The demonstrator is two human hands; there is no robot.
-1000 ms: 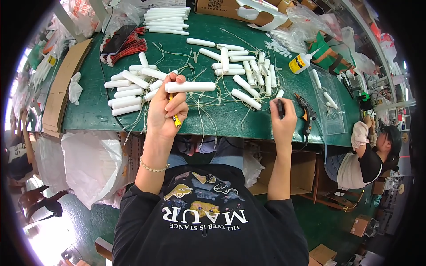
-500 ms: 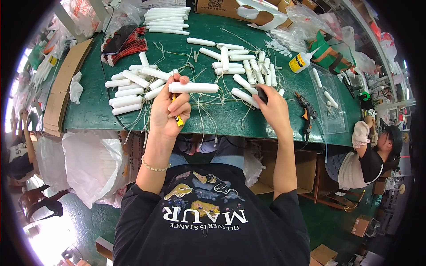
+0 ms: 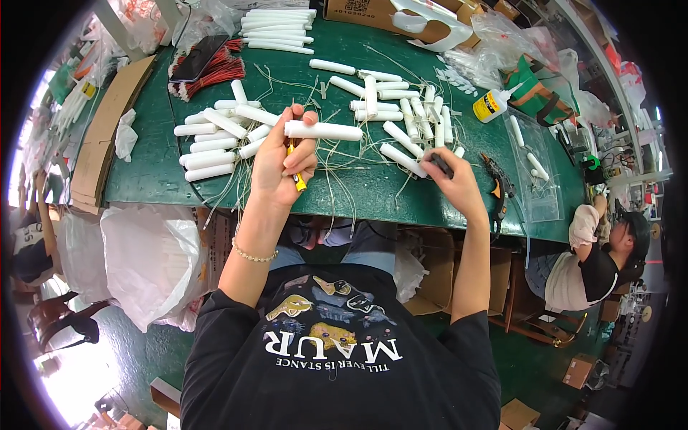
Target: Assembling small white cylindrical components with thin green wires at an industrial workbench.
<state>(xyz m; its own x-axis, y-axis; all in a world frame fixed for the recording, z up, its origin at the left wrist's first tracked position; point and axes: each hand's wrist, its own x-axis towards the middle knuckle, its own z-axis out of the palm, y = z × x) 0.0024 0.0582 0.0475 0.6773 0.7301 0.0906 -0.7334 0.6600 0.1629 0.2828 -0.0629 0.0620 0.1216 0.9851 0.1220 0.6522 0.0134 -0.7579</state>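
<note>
One white tube (image 3: 324, 130) held above the green counter (image 3: 154, 179), long axis lying roughly level, left to right, free end pointing toward the person's right. Gripped at its left end by the left hand (image 3: 281, 161), raised on a bent forearm, fingers curled tight round the tube; a small yellow tool (image 3: 297, 179) also pinned in the same palm, tip pointing down.

Right hand (image 3: 451, 183) lowered to the counter near its front edge, wrist bent, fingers closed on a small dark object (image 3: 440, 165); kind of object not determinable. Nearest loose tube (image 3: 403, 160) just beside those fingers, lying diagonally.

Other white tubes scattered in a loose group (image 3: 208, 147) left of the raised hand, a second spread (image 3: 401, 107) to the right, and a neat stack (image 3: 276, 21) at the far edge. Thin pale wires (image 3: 337, 183) strewn under and between the hands.

Containers: glue bottle (image 3: 491, 106) with yellow label, lying tilted, cap on, contents not visible. Clear plastic tray (image 3: 537, 168) at the right end holding two or three white tubes. Cardboard box (image 3: 390, 13) at the far edge, contents not determinable. Red wire bundle (image 3: 215, 72) at far left, dark phone (image 3: 199, 57) resting on it. Black and orange pliers (image 3: 498, 188) just right of the right hand.
</note>
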